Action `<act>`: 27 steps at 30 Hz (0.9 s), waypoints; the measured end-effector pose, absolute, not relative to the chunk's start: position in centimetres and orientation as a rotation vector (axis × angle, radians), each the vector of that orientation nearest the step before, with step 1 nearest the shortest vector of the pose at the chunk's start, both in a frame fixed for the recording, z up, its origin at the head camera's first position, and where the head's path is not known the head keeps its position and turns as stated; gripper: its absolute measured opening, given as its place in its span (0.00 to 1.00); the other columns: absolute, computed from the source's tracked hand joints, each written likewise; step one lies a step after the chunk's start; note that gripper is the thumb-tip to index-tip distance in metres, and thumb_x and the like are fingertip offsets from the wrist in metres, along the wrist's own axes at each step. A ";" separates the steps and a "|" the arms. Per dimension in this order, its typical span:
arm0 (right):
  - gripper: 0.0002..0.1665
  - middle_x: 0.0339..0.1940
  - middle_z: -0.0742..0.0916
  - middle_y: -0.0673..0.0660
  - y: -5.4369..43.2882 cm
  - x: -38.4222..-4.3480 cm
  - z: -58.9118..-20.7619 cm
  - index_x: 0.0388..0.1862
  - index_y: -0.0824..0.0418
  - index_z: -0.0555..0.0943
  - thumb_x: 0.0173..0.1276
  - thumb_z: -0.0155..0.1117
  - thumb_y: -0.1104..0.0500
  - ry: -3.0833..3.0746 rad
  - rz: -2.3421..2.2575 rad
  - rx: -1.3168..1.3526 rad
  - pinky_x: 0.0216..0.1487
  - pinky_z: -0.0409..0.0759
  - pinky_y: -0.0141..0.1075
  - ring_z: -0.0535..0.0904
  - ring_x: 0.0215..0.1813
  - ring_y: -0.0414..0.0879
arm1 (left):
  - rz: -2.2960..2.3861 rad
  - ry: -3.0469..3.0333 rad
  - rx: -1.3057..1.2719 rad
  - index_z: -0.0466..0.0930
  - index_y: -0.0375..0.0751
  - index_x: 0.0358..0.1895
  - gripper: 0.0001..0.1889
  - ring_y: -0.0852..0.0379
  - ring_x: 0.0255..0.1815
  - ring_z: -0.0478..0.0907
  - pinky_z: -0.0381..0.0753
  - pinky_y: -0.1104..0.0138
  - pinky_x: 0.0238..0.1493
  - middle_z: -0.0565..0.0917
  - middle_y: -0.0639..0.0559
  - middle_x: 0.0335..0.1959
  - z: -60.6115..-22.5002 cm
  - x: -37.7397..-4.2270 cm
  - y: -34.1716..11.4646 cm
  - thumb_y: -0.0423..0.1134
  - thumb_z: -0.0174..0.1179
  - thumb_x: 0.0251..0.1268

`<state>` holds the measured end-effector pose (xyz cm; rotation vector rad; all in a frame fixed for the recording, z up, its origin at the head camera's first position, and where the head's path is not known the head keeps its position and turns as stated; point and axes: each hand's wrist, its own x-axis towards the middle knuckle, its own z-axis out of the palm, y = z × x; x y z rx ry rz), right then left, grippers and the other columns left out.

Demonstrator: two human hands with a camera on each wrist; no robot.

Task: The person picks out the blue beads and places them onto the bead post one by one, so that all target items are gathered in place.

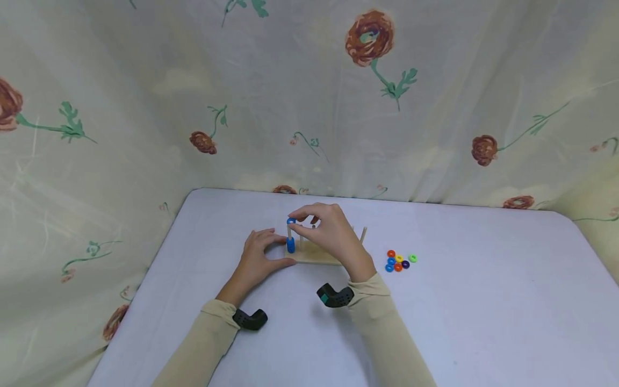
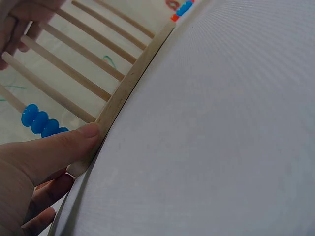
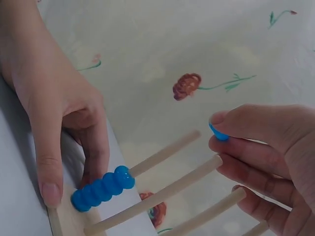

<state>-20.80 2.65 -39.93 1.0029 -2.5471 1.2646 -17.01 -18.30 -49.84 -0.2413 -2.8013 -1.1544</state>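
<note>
A wooden pegboard (image 1: 316,255) with several upright pegs lies on the table. Blue beads (image 3: 103,189) are stacked low on its leftmost peg (image 3: 167,152). My left hand (image 1: 258,258) grips the left end of the base, thumb on the near edge and fingers around the far side. Between thumb and forefinger, my right hand (image 1: 333,234) pinches one blue bead (image 3: 218,131). In the right wrist view that bead is just beyond the leftmost peg's tip, apart from it. The other right fingers are close to the neighbouring peg tips.
To the right of the pegboard lies a loose group of beads (image 1: 398,259) in red, blue, yellow, orange and dark purple, with a green bead (image 1: 412,258) at its side. A white cloth covers the table (image 1: 483,301). Floral curtains (image 1: 271,80) hang behind it.
</note>
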 end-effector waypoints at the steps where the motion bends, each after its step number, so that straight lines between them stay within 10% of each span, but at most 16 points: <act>1: 0.10 0.42 0.94 0.53 2.6 -20.8 -39.9 0.47 0.57 0.91 0.69 0.74 0.56 -2.547 1.254 1.003 0.44 0.88 0.39 0.89 0.45 0.47 | -1.156 -2.799 -0.244 0.86 0.42 0.57 0.29 0.44 0.78 0.67 0.43 0.41 0.86 0.87 0.46 0.59 -49.8 -17.0 -18.3 0.49 0.81 0.52; 27: 0.18 0.47 0.93 0.55 1.9 -20.2 -40.3 0.53 0.56 0.90 0.67 0.76 0.51 -2.537 1.088 0.967 0.42 0.89 0.35 0.89 0.48 0.47 | -1.166 -2.797 -0.255 0.85 0.42 0.59 0.30 0.43 0.79 0.67 0.43 0.41 0.86 0.86 0.46 0.62 -50.0 -17.0 -18.4 0.50 0.81 0.52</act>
